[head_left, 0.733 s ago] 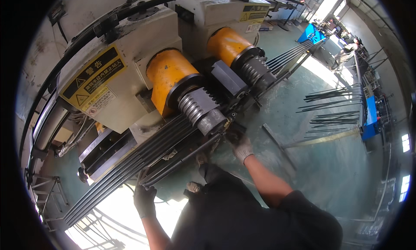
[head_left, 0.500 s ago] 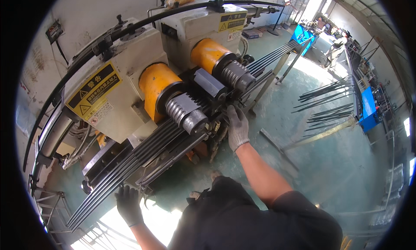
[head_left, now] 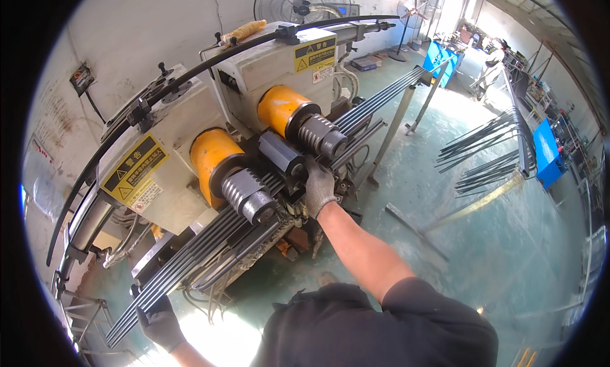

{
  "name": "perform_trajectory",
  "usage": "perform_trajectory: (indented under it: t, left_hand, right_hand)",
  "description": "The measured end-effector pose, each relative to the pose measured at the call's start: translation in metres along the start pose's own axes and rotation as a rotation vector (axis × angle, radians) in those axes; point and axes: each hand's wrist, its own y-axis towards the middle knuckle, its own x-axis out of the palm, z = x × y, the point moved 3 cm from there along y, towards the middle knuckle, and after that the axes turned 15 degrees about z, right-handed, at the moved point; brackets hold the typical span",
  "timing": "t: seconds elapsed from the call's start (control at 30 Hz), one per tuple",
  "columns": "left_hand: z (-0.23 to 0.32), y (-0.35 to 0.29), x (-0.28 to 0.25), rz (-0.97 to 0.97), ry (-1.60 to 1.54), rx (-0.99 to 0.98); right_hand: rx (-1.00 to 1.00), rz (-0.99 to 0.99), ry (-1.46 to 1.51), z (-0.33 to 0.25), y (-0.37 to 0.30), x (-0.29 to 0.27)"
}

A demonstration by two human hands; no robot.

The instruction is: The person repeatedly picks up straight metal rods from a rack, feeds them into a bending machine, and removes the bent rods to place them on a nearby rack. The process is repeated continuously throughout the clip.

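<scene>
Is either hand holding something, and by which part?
Cannot be told: the left hand is at the metal rods near their lower-left ends, the right hand beside the dark faceted block.

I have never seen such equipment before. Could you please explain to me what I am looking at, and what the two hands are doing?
You look down from a camera worn on a worker's head; its wide lens bends straight edges. No robot here: the two gloved hands are the worker's own.

The big pale machine has two orange cylinders, each ending in grooved dark metal. Several thin rods lie side by side across its front.

The left hand is at the rods, toward their lower-left end; whether it grips them is unclear. The right hand is beside the dark block between the metal ends; its fingertips are partly hidden, so I cannot tell if it holds anything.
</scene>
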Motion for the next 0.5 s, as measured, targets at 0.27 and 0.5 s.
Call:
perform_trajectory:
  t: [0.27,0.5]
  left_hand:
    - [0.069,-0.022,0.129,-0.100,1.046,0.967]
    - [0.065,-0.038,0.244,-0.063,0.609,0.803]
  right_hand:
    - [-0.074,-0.048,-0.051,-0.010,-0.001,0.008]
    - [-0.088,-0.106,-0.128,-0.013,0.024,0.020]
